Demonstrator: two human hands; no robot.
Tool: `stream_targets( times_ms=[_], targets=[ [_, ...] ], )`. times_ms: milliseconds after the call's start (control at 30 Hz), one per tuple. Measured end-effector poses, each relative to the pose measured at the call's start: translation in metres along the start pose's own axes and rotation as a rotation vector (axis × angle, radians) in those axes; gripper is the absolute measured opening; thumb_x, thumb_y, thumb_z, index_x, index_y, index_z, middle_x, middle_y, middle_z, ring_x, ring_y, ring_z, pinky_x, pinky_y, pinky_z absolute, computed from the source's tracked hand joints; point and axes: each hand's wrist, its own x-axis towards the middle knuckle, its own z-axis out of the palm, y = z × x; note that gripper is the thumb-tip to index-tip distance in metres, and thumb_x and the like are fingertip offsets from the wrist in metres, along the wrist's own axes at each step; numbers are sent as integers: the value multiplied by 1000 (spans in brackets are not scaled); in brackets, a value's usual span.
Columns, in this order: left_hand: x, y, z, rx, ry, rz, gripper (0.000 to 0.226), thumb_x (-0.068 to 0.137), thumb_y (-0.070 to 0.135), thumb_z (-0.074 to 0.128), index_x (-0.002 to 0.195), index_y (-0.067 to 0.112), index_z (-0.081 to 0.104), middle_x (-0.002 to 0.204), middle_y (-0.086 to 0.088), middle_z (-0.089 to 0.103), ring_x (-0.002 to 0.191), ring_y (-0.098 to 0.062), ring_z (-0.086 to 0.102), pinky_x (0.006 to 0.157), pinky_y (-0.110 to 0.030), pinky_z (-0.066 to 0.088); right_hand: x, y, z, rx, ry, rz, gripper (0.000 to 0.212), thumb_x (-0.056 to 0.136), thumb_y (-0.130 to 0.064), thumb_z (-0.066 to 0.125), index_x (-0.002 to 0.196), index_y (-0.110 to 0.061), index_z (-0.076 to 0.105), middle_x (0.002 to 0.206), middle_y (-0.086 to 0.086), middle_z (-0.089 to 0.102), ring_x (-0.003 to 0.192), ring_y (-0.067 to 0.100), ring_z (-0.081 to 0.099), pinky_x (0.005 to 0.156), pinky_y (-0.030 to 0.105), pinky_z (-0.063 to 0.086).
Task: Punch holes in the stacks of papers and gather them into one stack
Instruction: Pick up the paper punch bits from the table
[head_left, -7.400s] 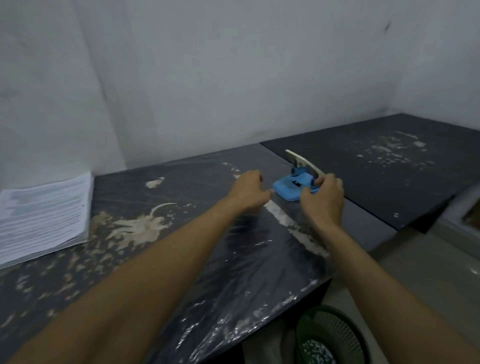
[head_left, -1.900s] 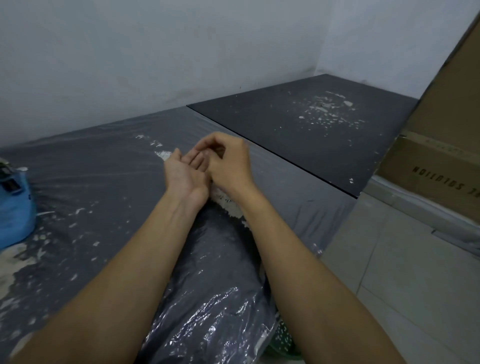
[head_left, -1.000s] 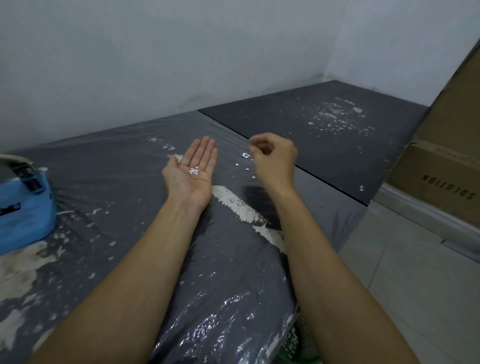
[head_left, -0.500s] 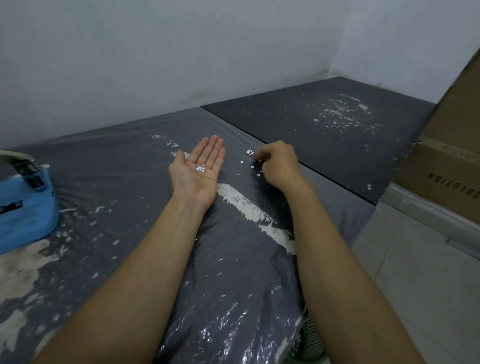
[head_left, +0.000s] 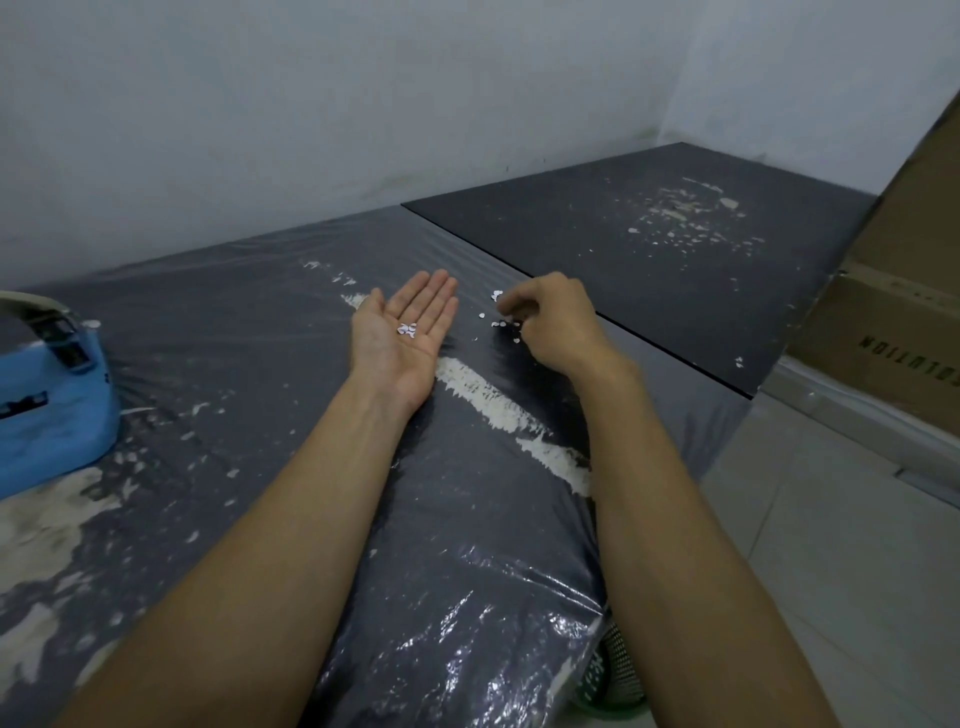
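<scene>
Nearest, at four o'clock, a green basket (head_left: 615, 675) shows below the table (head_left: 249, 322). Your left hand (head_left: 402, 338) lies palm up, fingers straight, cradling paper punchings (head_left: 407, 329). At one o'clock your right hand (head_left: 553, 322) curls, fingertips on loose chads (head_left: 497, 297); whether it pinches one, you cannot tell. They look feather-light and flimsy: pinch singly. The punch (head_left: 49, 395) sits at nine o'clock; no paper stacks show.

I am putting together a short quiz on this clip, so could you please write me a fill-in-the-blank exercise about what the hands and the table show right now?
1. The left hand lies open with its palm facing ____.
2. A few white paper bits rest in the ____ hand.
3. The hole punch at the left edge is ____ in colour.
4. The right hand hovers with curled fingers over loose bits on the ____.

Missing words: up; left; blue; table
</scene>
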Motion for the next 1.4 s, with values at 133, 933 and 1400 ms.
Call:
stream_targets(
  times_ms=[133, 933, 1400],
  targets=[
    [2, 0, 0, 13, 6, -3, 57, 110, 34, 22, 128, -10, 55, 121, -27, 67, 117, -37, 64, 108, -45, 47, -6, -7, -4, -46, -73, 15, 54, 84, 10, 51, 132, -11, 64, 129, 9, 65, 115, 21, 62, 102, 28, 47],
    [0, 7, 3, -106, 62, -38, 55, 110, 30, 21, 125, -12, 54, 121, -30, 64, 119, -40, 62, 107, -46, 47, -8, -38, 19, -428, 65, -58, 43, 87, 5, 60, 62, -13, 30, 85, 11, 53, 78, 25, 50, 64, 32, 39],
    [-2, 10, 5, -86, 175, -94, 50, 109, 34, 27, 101, -2, 61, 82, -12, 59, 74, -20, 64, 75, -29, 55, -14, -68, 42, 504, 78, -276, 27, 76, 15, 64, 76, -10, 74, 74, -2, 74, 72, 11, 72, 72, 34, 62]
  ],
)
